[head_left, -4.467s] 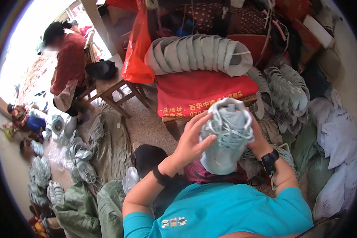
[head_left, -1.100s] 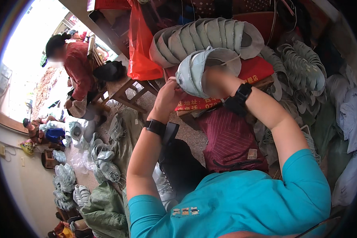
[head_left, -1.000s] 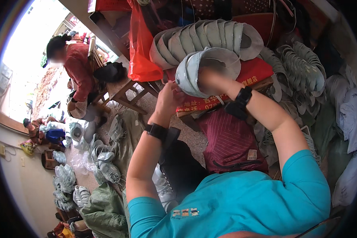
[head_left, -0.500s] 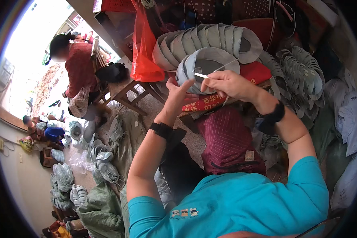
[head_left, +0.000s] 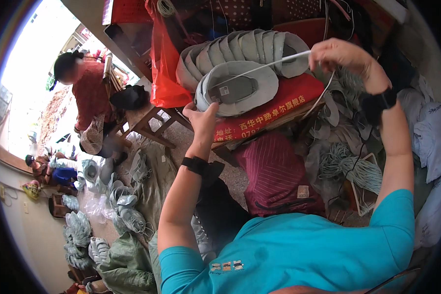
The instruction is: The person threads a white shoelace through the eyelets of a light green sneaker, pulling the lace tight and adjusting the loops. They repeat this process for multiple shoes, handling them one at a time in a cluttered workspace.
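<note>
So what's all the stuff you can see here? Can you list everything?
Shoe upper: one, grey, held up at centre.
Lace: one, pale, stretched from upper to right hand.
Stacked uppers: a row, grey, on red cloth.
Plastic bag: one, red, hanging left of the stack.
Lace bundle: pale green, lower right.
Co-worker: one, red top, far left.
Left hand: holding the upper.
Right hand: pulling the lace.

A cluttered shoemaking workshop: stacked grey shoe uppers [head_left: 245,49] and cord bundles [head_left: 352,166] everywhere.
</note>
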`<state>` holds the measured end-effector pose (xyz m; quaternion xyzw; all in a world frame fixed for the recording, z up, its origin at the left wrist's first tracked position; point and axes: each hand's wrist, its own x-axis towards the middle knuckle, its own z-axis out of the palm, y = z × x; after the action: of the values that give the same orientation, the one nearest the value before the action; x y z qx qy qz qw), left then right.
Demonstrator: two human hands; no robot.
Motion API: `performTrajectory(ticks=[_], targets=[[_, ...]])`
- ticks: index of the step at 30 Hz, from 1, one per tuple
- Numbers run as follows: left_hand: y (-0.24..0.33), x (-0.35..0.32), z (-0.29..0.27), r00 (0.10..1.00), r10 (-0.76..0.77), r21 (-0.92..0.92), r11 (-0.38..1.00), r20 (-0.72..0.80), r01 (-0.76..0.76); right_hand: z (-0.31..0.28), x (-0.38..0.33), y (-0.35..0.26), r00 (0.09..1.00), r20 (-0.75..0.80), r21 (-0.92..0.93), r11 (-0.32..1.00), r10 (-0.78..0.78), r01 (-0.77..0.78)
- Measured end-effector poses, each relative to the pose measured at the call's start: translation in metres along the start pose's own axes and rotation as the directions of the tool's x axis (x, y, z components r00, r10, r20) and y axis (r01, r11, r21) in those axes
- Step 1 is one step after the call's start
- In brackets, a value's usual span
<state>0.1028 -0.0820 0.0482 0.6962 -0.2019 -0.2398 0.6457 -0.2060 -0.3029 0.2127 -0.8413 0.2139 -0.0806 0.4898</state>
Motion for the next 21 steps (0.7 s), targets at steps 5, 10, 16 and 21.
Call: performTrajectory(ticks=[5, 10, 16, 21], targets=[[-0.017, 0.007, -0.002, 0.997, 0.063, 0.176, 0.982, 0.042, -0.069, -0.062, 0.022, 0.007, 0.978, -0.209, -0.244, 0.968, 0.004, -0.057], [0.008, -0.016, -0.063, 0.944, -0.108, 0.152, 0.986, 0.313, 0.062, -0.049, 0.050, 0.052, 0.937, -0.118, -0.340, 0.873, 0.330, -0.350], [-0.081, -0.085, -0.259, 0.963, -0.268, -0.058, 0.961, 0.038, 0.270, -0.012, 0.070, 0.146, 0.975, 0.046, -0.504, 0.848, 0.215, -0.163], [-0.207, -0.200, -0.378, 0.779, -0.511, -0.071, 0.849, -0.363, 0.524, -0.003, 0.020, 0.192, 0.965, -0.033, -0.295, 0.920, 0.261, -0.259]])
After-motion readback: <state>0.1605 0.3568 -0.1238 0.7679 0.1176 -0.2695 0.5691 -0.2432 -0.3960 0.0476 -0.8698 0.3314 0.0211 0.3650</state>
